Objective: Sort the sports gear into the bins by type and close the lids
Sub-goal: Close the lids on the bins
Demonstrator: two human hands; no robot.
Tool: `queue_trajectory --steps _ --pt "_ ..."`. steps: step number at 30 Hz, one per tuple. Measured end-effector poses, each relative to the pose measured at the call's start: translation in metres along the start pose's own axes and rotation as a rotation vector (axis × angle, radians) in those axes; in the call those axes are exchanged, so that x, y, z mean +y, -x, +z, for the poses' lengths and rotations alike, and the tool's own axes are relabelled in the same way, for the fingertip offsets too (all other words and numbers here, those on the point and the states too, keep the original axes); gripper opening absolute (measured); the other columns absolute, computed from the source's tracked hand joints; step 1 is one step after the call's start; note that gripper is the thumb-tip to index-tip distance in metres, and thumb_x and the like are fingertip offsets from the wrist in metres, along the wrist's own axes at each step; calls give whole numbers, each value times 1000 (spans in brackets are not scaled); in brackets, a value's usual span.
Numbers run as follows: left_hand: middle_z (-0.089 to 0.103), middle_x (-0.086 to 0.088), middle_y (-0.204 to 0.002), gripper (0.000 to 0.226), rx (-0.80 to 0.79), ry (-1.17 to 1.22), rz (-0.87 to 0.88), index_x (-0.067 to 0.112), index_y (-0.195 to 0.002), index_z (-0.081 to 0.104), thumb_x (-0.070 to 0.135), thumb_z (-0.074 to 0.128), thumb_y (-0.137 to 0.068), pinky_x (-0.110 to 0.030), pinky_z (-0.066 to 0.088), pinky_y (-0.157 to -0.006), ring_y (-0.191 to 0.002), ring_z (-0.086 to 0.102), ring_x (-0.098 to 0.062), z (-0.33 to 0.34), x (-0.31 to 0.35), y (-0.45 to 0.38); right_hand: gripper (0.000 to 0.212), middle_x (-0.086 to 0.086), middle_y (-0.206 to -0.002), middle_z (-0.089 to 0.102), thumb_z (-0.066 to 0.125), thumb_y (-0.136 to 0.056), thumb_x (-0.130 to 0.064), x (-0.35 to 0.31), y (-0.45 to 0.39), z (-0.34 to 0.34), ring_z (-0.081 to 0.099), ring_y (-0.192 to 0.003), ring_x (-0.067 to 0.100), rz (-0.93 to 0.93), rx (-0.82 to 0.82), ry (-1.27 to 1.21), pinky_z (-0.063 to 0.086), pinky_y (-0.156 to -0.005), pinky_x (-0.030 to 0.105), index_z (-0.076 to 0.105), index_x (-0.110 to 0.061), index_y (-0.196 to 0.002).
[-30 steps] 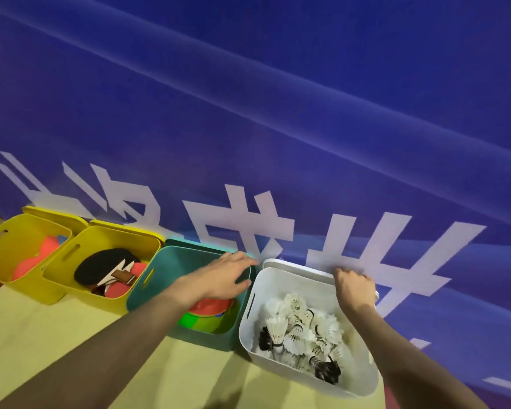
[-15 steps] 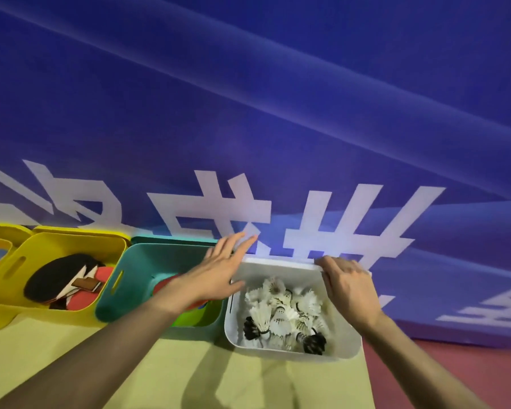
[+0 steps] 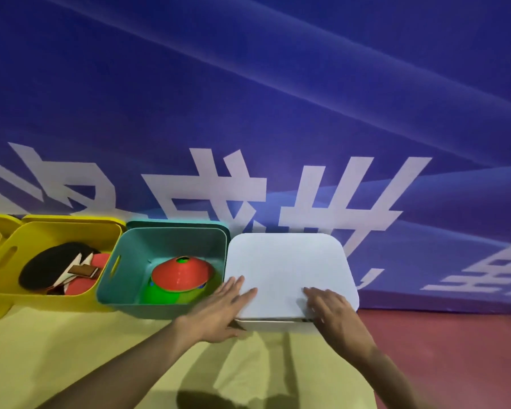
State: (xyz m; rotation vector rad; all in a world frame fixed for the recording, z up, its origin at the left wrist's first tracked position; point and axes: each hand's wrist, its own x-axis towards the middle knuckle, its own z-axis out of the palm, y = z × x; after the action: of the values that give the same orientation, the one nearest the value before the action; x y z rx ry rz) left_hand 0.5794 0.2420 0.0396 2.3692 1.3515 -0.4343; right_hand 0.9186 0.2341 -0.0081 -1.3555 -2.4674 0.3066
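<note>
1. Lid [image 3: 286,270], smooth white plastic with rounded corners, sits on your white bin [image 3: 275,323] at the row's right end.
2. Your left hand [image 3: 219,308] lies flat and spread on its near left corner.
3. Your right hand [image 3: 334,314] presses its near right edge, fingers curled, gripping nothing.
4. Beside it, your teal bin [image 3: 121,278] stands uncovered with a red cone [image 3: 180,273].

A blue banner [image 3: 278,98] with large white characters and pale diagonal streaks fills the wall behind. Below it lies a yellow mat [image 3: 71,349], and to its right a dark red floor [image 3: 455,349].
</note>
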Motion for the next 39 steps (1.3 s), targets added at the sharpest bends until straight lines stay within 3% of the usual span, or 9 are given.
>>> queue_trajectory --steps 6,16,19,22,25,28,30,34,39 --pt "-18 -12 -168 94 50 -15 -89 25 -162 -6 -13 40 -89 -38 10 -127 -156 -11 -33 23 4 -11 40 -12 -155 44 46 -99 -26 5 14 27 41 -141 12 -19 -33 82 21 -121 45 55 -27 -138" --pt "-27 -15 -162 107 64 -64 -52 21 -162 -8 -31 35 -78 -45 18 -126 -155 -14 -35 16 16 -37 48 -7 -160 37 40 -103 -24 32 12 25 40 -143 19 -2 -82 66 17 -123 50 44 -21 -151" --pt "-23 -15 -164 96 2 -47 -102 20 -162 -6 -19 43 -89 -46 21 -125 -155 -10 -37 11 24 -50 43 -11 -156 43 50 -102 -31 36 3 9 44 -138 15 -7 -85 26 29 -120 50 49 -26 -145" --pt "2 -17 -169 81 -11 29 -126 21 -162 8 40 57 -100 -49 27 -122 -156 9 -35 -6 27 -56 31 -7 -138 57 64 -99 -36 38 -9 -10 51 -124 16 9 45 -37 44 -104 38 63 -25 -127" --pt "29 -6 -164 83 167 124 -169 24 -160 21 60 57 -94 -41 36 -117 -148 32 -26 -21 14 -60 39 7 -134 54 64 -95 -30 61 -18 -12 52 -118 30 454 205 -28 44 -99 44 57 -14 -130" --pt "0 -12 -170 96 115 108 -184 14 -162 10 56 62 -93 -41 20 -125 -157 1 -28 -17 8 -65 41 20 -113 55 63 -95 -27 72 -18 -1 59 -100 42 871 123 -63 52 -82 51 47 -6 -127" --pt "-18 -17 -167 98 22 126 -194 13 -162 2 54 61 -95 -44 14 -127 -155 -15 -31 -12 8 -68 36 18 -90 48 69 -89 -13 59 -14 7 58 -72 39 866 74 -164 54 -58 48 41 -9 -112" --pt "-28 -18 -163 114 -58 101 -150 14 -162 -5 58 69 -87 -45 18 -126 -152 -22 -35 -12 8 -68 30 9 -98 49 45 -97 -44 47 -8 7 53 -84 31 860 175 -20 41 -60 40 45 -17 -112" --pt "-28 -20 -163 121 -62 81 -142 11 -161 -5 58 74 -83 -43 19 -126 -152 -22 -37 -13 9 -68 56 19 -70 43 76 -48 18 62 -2 14 43 -51 28 865 63 -49 27 -32 24 54 -3 -95"
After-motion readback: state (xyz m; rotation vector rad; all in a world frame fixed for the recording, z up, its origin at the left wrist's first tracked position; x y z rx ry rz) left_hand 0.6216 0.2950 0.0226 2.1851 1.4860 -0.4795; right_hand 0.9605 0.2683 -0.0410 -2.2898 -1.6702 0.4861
